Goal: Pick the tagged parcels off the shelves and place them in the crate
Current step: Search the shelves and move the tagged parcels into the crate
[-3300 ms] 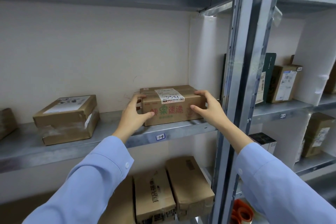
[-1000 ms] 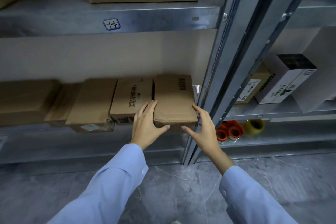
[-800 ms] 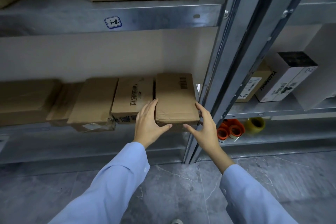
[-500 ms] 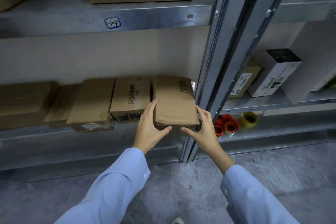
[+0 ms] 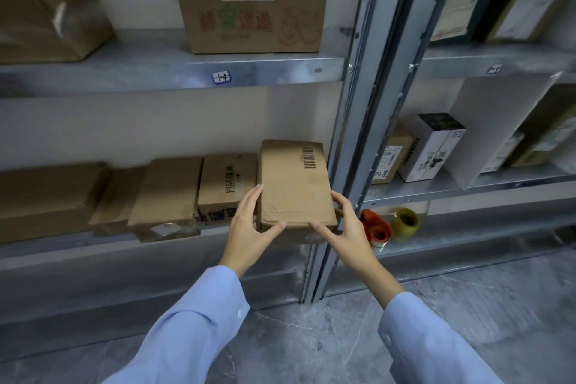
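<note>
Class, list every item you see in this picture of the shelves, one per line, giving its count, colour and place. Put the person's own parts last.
Barcoded parcel: one, brown, lower left shelf, by the upright, between both hands.
Other lower-shelf parcels: at least three, brown, to its left.
Printed carton: one, brown, red and green lettering, upper left shelf.
Blurred parcel: one, brown, upper shelf, far left.
White box: one, white with black top, right bay.
Labelled box: one, brown, beside the white box.
Tape rolls: two, orange and yellow, bottom right shelf.
Sleeves: two, light blue.
Left hand: one, on parcel's left side.
Right hand: one, on its right side.
</note>
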A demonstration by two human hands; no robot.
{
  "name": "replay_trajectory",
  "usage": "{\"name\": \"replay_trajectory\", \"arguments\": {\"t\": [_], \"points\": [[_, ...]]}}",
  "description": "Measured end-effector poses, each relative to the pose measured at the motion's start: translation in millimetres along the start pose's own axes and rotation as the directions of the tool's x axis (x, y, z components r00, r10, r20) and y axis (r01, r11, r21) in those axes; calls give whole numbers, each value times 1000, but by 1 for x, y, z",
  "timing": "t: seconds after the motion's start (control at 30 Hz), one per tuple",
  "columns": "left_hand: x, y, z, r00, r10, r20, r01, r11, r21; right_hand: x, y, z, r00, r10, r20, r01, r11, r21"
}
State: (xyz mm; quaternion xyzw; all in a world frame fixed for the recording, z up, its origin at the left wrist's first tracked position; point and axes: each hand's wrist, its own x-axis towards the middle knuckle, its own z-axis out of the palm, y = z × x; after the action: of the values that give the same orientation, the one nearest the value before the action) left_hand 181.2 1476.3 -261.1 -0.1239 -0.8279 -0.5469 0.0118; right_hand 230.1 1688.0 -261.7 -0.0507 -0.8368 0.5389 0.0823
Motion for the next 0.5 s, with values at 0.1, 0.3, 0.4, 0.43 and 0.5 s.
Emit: {"name": "replay_trajectory", "arguments": {"t": [0.1, 0.3, 0.4, 0.43, 0.5], "points": [[-4, 6, -8, 1000, 12, 4, -11, 998, -55, -5, -11, -1, 1000, -24, -17, 25, 1000, 16], [-7, 16, -30, 998, -27, 56, 31, 997, -71, -7, -36, -1, 997, -44, 59, 46, 998, -30], [-11, 16, -38, 995, -82, 63, 85, 995, -54, -6, -45, 4, 988, -22, 156, 32, 998, -62], [-12, 15, -41, 994, -90, 58, 93, 995, -45, -6, -46, 6, 985, -21, 169, 33, 997, -68], [-13, 13, -45, 995, -88, 43, 90, 995, -39, -7, -49, 10, 987, -19, 161, 33, 996, -85]]}}
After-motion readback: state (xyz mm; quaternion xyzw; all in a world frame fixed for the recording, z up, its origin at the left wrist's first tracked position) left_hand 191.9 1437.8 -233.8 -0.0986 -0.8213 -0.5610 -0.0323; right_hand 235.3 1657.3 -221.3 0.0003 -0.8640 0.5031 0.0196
